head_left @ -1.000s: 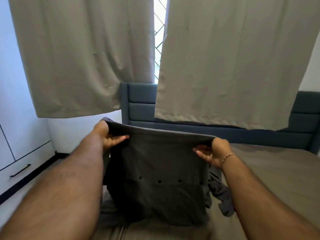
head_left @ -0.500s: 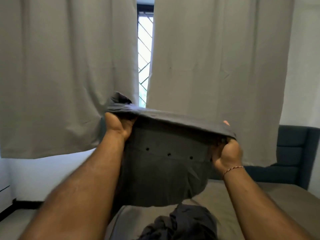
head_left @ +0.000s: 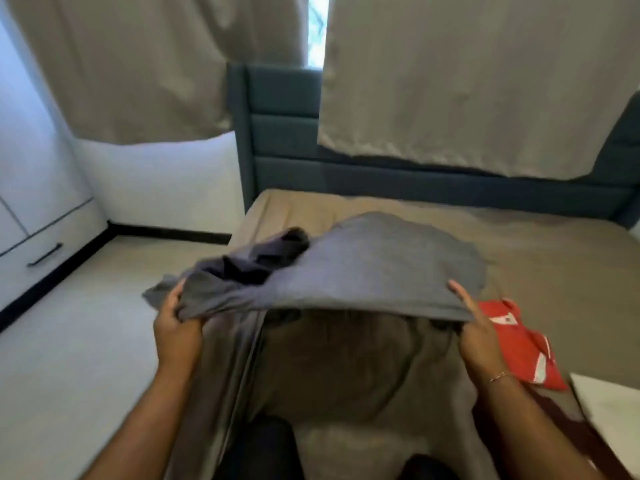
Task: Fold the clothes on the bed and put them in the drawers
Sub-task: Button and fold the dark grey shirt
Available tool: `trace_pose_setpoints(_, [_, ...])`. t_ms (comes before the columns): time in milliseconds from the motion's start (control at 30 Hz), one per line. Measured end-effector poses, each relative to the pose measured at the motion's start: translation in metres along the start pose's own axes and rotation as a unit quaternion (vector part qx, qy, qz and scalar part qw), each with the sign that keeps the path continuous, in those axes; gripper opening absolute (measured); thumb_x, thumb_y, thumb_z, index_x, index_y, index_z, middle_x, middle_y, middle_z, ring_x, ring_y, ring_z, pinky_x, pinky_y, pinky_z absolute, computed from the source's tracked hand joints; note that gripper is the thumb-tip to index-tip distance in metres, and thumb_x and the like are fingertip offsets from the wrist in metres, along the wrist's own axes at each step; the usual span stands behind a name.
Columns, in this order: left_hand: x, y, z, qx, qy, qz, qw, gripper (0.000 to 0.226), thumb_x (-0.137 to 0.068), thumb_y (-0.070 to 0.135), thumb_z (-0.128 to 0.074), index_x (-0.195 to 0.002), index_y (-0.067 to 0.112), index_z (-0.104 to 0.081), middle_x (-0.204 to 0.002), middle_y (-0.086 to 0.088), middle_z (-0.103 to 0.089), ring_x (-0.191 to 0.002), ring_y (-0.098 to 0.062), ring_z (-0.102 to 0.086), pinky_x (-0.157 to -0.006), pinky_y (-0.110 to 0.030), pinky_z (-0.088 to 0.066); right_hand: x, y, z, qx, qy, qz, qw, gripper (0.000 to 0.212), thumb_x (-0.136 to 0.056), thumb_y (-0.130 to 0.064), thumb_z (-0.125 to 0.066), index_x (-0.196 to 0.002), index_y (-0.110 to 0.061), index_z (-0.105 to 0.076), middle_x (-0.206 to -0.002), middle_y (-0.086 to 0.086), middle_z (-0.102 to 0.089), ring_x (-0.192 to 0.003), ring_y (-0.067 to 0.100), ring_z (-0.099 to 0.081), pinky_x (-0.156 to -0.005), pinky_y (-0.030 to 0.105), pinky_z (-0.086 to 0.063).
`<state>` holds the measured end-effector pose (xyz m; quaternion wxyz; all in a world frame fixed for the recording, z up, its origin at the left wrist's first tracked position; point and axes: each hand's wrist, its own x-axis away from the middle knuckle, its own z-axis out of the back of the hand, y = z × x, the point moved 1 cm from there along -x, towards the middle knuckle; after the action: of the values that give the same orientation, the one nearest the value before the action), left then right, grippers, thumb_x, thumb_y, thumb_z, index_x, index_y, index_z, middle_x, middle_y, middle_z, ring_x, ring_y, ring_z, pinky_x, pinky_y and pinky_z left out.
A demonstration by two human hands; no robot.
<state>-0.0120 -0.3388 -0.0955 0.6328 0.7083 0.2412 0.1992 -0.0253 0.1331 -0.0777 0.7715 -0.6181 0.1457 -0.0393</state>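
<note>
Half a second ago I held the grey cotton garment (head_left: 374, 271) up in front of the beige curtains (head_left: 467, 81); now it billows out flat and low over the bed with its tan sheet (head_left: 540, 258), its far edge flung toward the dark blue padded headboard (head_left: 284, 133). Both arms have dropped, and my view has tilted down, so the mattress fills the middle where the curtains did.

My left hand (head_left: 178, 327) grips the near left corner of the garment, fingers curled around a bunched wad of cloth, with a darker rumpled fold (head_left: 263, 258) of it lying just beyond. My right hand (head_left: 479, 336) pinches the near right hem, thumb underneath as far as I can tell, index finger stretched along the top of the fabric. The cloth spans between the two grips, clear of the sheet at the near edge.

Just beside my right hand, a red and white piece of clothing (head_left: 519, 344) lies on the bed. At the left wall stands a white cabinet, its drawer with a black bar handle (head_left: 45, 254) closed, so what it holds is hidden.
</note>
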Motion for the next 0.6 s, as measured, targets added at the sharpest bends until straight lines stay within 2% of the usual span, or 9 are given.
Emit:
trace_pose_setpoints(67, [0.029,-0.056,0.051,-0.177,0.018,0.017,0.984,0.051,-0.093,0.011,-0.070,-0.142,0.023,-0.061,-0.133,-0.019,-0.067,-0.123,-0.040,-0.063,-0.102,-0.042,-0.048,0.040,0.062,0.004,0.172,-0.090,-0.039,0.980,0.058,-0.097,0.021,-0.043,-0.149,-0.003,-0.046,-0.153,0.016,-0.047,-0.144,0.036,-0.045,-0.118,0.018,-0.027])
trace_pose_setpoints(133, [0.060,-0.096,0.094,-0.273,0.011,0.058,0.960,0.059,-0.091,0.003,-0.071,-0.145,0.020,-0.059,-0.135,-0.015,-0.067,-0.124,-0.036,-0.063,-0.101,-0.041,-0.048,0.084,0.110,0.008,0.276,-0.172,-0.097,0.941,0.061,-0.095,0.019,-0.050,-0.151,-0.003,-0.042,-0.151,0.020,-0.049,-0.141,0.038,-0.048,-0.120,0.030,-0.031])
trace_pose_setpoints(200, [0.082,-0.114,0.117,-0.280,-0.006,0.057,0.958,0.064,-0.090,0.002,-0.073,-0.148,0.021,-0.057,-0.132,-0.008,-0.067,-0.118,-0.025,-0.064,-0.098,-0.034,-0.048,0.109,0.134,0.010,0.333,-0.216,-0.123,0.909,0.062,-0.097,0.011,-0.053,-0.154,-0.009,-0.041,-0.153,0.018,-0.049,-0.140,0.036,-0.050,-0.122,0.042,-0.032])
trace_pose_setpoints(300, [0.096,-0.118,0.128,-0.263,-0.010,0.050,0.963,0.061,-0.091,-0.002,-0.071,-0.147,0.018,-0.058,-0.125,-0.002,-0.066,-0.106,-0.012,-0.062,-0.092,-0.029,-0.048,0.124,0.142,0.016,0.402,-0.261,-0.145,0.866,0.064,-0.099,0.003,-0.051,-0.159,-0.012,-0.036,-0.157,0.015,-0.046,-0.141,0.032,-0.048,-0.122,0.038,-0.032])
trace_pose_setpoints(400, [0.099,-0.124,0.131,-0.263,-0.006,0.080,0.961,0.055,-0.092,0.000,-0.070,-0.143,0.018,-0.061,-0.122,-0.007,-0.071,-0.097,-0.022,-0.070,-0.088,-0.034,-0.054,0.131,0.137,0.022,0.463,-0.278,-0.176,0.823,0.064,-0.102,-0.007,-0.049,-0.162,-0.014,-0.028,-0.159,0.013,-0.043,-0.143,0.029,-0.046,-0.118,0.029,-0.033])
trace_pose_setpoints(500, [0.093,-0.126,0.131,-0.243,-0.010,0.187,0.952,0.051,-0.100,0.009,-0.062,-0.149,0.017,-0.051,-0.091,-0.017,-0.077,-0.059,-0.032,-0.069,-0.056,-0.032,-0.057,0.131,0.131,0.022,0.489,-0.282,-0.193,0.802,0.064,-0.102,-0.010,-0.046,-0.163,-0.014,-0.024,-0.159,0.012,-0.044,-0.141,0.028,-0.047,-0.114,0.026,-0.035])
trace_pose_setpoints(533, [0.089,-0.125,0.132,-0.264,0.002,0.198,0.944,0.044,-0.100,0.014,-0.062,-0.143,0.015,-0.055,-0.084,-0.019,-0.076,-0.059,-0.032,-0.067,-0.056,-0.033,-0.056,0.131,0.131,0.022,0.495,-0.282,-0.194,0.798,0.062,-0.102,-0.010,-0.047,-0.161,-0.013,-0.029,-0.157,0.012,-0.047,-0.139,0.028,-0.049,-0.113,0.026,-0.036])
trace_pose_setpoints(567, [0.084,-0.123,0.131,-0.304,0.024,0.185,0.934,0.040,-0.098,0.019,-0.064,-0.137,0.013,-0.059,-0.089,-0.020,-0.076,-0.069,-0.033,-0.069,-0.067,-0.037,-0.058,0.129,0.132,0.021,0.494,-0.278,-0.200,0.799,0.058,-0.101,-0.011,-0.048,-0.158,-0.011,-0.037,-0.153,0.013,-0.051,-0.136,0.028,-0.052,-0.110,0.026,-0.039])
trace_pose_setpoints(600, [0.079,-0.121,0.128,-0.341,0.051,0.159,0.925,0.039,-0.096,0.021,-0.066,-0.135,0.013,-0.062,-0.104,-0.020,-0.076,-0.087,-0.036,-0.071,-0.082,-0.042,-0.059,0.126,0.133,0.020,0.492,-0.271,-0.207,0.801,0.053,-0.100,-0.012,-0.051,-0.153,-0.010,-0.046,-0.149,0.013,-0.055,-0.132,0.029,-0.055,-0.107,0.027,-0.041])
